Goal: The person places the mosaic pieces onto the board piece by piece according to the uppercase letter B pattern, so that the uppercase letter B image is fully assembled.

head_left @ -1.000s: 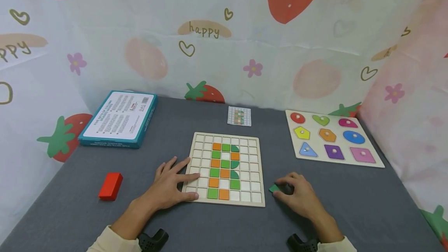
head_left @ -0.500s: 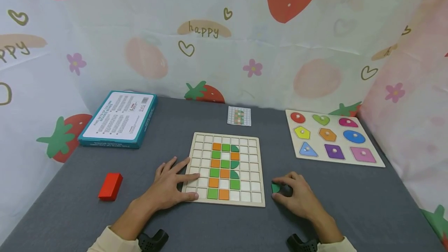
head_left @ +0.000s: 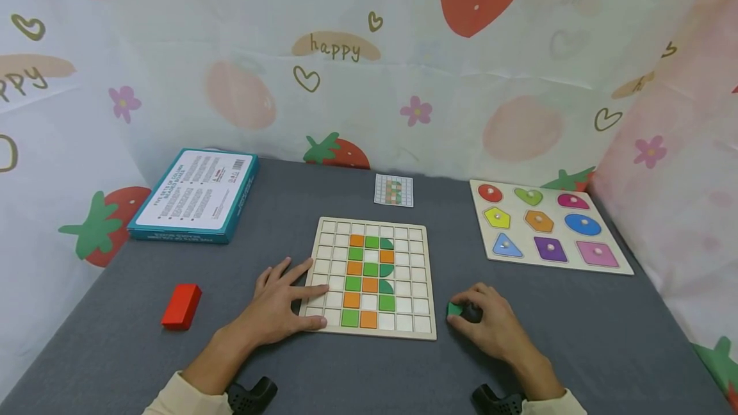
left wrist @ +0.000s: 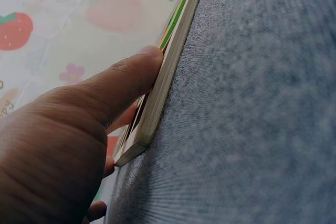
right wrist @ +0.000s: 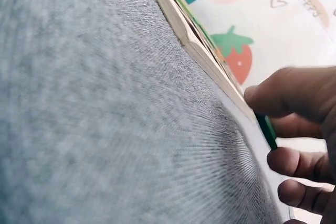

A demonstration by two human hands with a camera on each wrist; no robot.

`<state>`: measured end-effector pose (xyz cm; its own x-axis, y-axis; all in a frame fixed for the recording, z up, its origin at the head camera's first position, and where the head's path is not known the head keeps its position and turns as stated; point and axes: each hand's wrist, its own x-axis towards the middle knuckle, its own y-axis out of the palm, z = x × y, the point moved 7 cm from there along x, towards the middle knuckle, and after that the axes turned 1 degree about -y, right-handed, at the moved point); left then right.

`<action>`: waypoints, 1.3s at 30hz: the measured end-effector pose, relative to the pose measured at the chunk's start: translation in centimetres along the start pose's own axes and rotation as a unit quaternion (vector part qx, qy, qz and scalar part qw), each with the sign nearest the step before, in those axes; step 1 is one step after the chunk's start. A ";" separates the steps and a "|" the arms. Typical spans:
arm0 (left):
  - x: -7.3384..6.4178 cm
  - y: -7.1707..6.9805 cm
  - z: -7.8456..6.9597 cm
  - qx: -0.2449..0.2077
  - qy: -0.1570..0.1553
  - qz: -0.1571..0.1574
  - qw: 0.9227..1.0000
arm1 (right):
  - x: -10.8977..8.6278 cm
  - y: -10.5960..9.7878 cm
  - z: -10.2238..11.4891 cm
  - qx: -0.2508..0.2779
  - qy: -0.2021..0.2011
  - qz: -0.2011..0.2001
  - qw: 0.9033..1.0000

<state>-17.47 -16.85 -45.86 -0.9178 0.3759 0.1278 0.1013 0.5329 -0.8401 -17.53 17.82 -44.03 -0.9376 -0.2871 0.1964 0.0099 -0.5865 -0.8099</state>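
A wooden grid board (head_left: 405, 291) lies flat on the table, its middle columns filled with orange, light green and dark green tiles. My left hand (head_left: 279, 312) rests with spread fingers over the board's left side; in the left wrist view its thumb (left wrist: 131, 77) touches the board's edge. Just right of the board, my right hand (head_left: 490, 325) pinches a small dark green tile (head_left: 454, 309) between thumb and fingers. Seen from the right wrist, that tile (right wrist: 266, 130) shows thin and edge-on, partly hidden by the fingers, so its full shape is unclear.
Behind the board lies a small pattern card (head_left: 394, 191). A knob puzzle board (head_left: 553, 252) with coloured shapes is at the back right, a teal box (head_left: 196, 191) at the back left. A red block (head_left: 182, 307) lies left of my left hand. Printed curtains surround the table.
My right hand has turned the dark green tile between its fingers and shifted very slightly to the right. The left hand and the board have stayed still.
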 end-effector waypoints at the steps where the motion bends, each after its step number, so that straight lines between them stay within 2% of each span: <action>1: 0.0 0.0 0.0 0.000 0.000 0.000 1.000 | 0.0 0.0 0.1 0.001 -0.001 0.000 1.000; 11: 0.0 0.0 0.1 0.002 0.000 0.002 1.000 | -0.1 -1.0 3.5 0.003 -0.051 -0.023 0.998; 16: -0.1 0.1 0.1 0.001 0.000 -0.001 1.000 | 0.2 -0.8 5.4 0.016 -0.075 -0.028 0.997; 27: 0.0 -0.1 0.0 -0.001 0.005 -0.008 1.000 | 1.0 1.0 8.7 0.028 -0.114 -0.007 0.993; 39: 0.0 0.0 0.0 -0.001 0.002 -0.002 1.000 | 1.7 3.7 9.8 0.043 -0.140 0.013 0.989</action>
<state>-17.45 -16.91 -45.89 -0.9163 0.3775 0.1336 0.0983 0.5356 -0.8387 -15.64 7.75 -41.27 -0.8035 -0.4950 0.3306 0.0740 -0.6341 -0.7697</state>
